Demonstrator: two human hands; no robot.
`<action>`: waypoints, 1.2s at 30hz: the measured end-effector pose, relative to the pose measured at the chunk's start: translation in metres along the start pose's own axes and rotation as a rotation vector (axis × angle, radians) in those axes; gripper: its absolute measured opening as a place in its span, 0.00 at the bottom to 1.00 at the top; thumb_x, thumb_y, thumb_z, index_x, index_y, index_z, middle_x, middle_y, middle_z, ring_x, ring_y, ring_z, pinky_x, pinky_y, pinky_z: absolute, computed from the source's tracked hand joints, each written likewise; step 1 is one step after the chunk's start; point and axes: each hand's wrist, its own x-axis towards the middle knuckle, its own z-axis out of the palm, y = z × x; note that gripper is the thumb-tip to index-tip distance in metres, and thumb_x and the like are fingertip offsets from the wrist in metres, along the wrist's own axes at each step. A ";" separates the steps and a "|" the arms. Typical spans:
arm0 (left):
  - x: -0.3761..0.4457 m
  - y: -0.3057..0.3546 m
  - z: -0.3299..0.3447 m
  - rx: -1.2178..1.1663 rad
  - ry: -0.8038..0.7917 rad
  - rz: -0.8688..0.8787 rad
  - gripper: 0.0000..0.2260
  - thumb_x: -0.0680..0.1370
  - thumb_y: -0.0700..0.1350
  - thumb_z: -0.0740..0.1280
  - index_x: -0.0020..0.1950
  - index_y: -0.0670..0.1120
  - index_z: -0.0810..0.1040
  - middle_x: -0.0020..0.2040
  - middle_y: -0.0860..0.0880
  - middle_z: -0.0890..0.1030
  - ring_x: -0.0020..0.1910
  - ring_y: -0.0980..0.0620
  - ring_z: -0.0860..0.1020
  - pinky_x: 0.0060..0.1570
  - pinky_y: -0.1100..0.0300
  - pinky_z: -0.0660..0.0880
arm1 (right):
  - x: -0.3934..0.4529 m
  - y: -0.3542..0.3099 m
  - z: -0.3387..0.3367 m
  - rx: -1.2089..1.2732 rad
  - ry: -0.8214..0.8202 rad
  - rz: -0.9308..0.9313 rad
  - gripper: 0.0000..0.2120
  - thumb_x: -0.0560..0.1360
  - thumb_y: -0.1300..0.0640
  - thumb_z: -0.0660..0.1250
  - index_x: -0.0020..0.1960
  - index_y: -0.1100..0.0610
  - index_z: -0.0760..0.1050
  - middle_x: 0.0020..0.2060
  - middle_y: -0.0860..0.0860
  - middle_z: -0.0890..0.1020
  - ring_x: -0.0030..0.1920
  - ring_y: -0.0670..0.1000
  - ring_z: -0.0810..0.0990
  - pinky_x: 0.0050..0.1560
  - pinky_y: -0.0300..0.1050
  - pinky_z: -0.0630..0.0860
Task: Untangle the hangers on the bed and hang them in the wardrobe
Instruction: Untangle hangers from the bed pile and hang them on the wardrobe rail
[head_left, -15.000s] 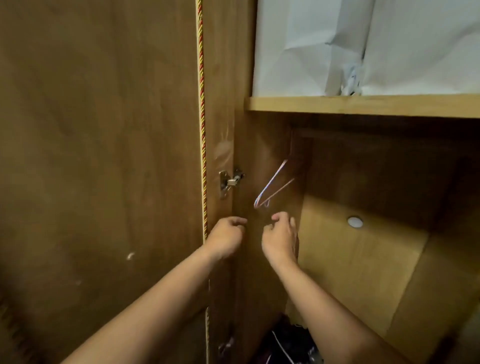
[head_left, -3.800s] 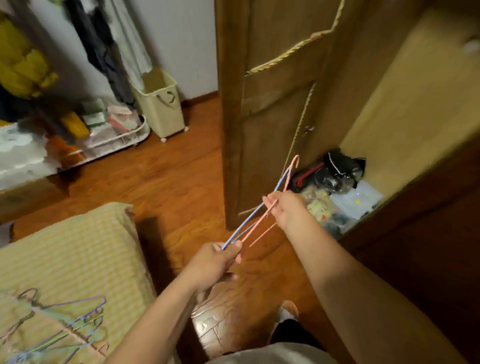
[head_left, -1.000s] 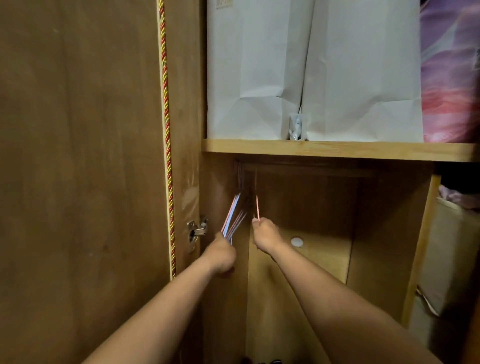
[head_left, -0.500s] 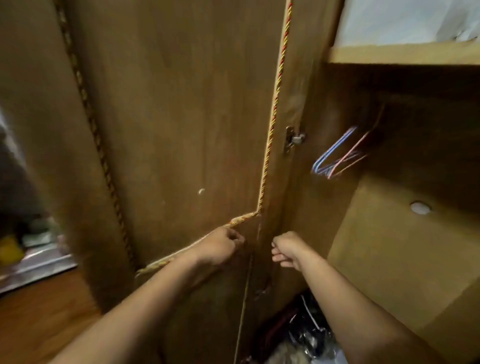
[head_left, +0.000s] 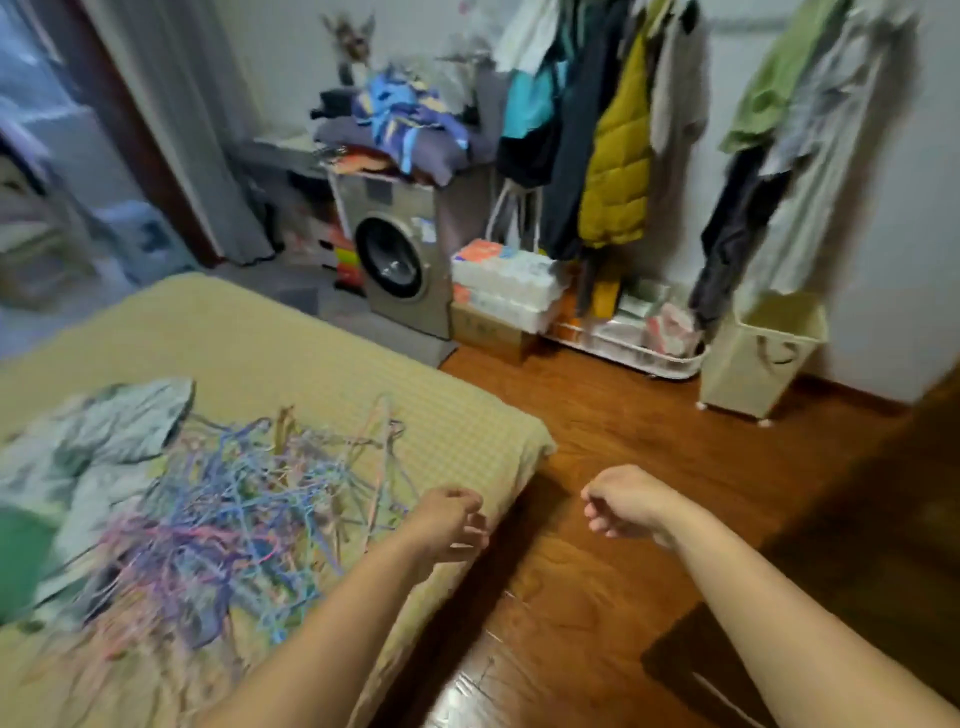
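Head view is motion-blurred, worst at the left edge and along the hanging clothes (head_left: 618, 140), so fine detail is soft. The tangled hangers (head_left: 244, 514) read as a smear of blue, purple, pink and tan wire; can't separate single hangers or count them. Wardrobe is out of frame. Both forearms are cut off by the bottom edge.

The pile sits on the bed (head_left: 322, 343), on the yellow cover, left of centre, partly over a grey-green cloth (head_left: 98, 441). Left hand (head_left: 449, 522) is above the bed's near corner, just beside the pile's right fringe, fingers loosely curled, gripping nothing; whether it touches a wire end is unclear. Right hand (head_left: 626, 501) hangs over the wooden floor (head_left: 649, 415), apart from the pile, fingers also slack and curled in, empty.

Washing machine (head_left: 400, 254) stands against the far wall.
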 end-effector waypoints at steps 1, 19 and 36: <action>-0.002 -0.018 -0.043 -0.062 0.096 -0.027 0.02 0.82 0.45 0.61 0.51 0.49 0.73 0.39 0.48 0.81 0.35 0.49 0.80 0.39 0.60 0.75 | 0.017 -0.022 0.035 -0.041 -0.052 -0.021 0.10 0.81 0.57 0.58 0.50 0.59 0.77 0.38 0.54 0.81 0.32 0.49 0.80 0.32 0.39 0.74; 0.105 -0.154 -0.261 -0.483 0.493 -0.461 0.05 0.80 0.43 0.63 0.51 0.45 0.77 0.37 0.47 0.80 0.32 0.49 0.77 0.33 0.62 0.72 | 0.303 -0.049 0.337 -0.450 -0.433 0.191 0.09 0.78 0.59 0.63 0.39 0.53 0.72 0.37 0.51 0.77 0.34 0.50 0.77 0.39 0.45 0.79; 0.182 -0.085 -0.200 -0.884 0.696 -0.533 0.10 0.83 0.42 0.60 0.59 0.41 0.77 0.41 0.46 0.83 0.34 0.49 0.80 0.36 0.60 0.77 | 0.400 -0.113 0.309 -0.029 -0.396 0.091 0.08 0.84 0.59 0.57 0.49 0.53 0.74 0.29 0.55 0.70 0.24 0.54 0.76 0.28 0.46 0.75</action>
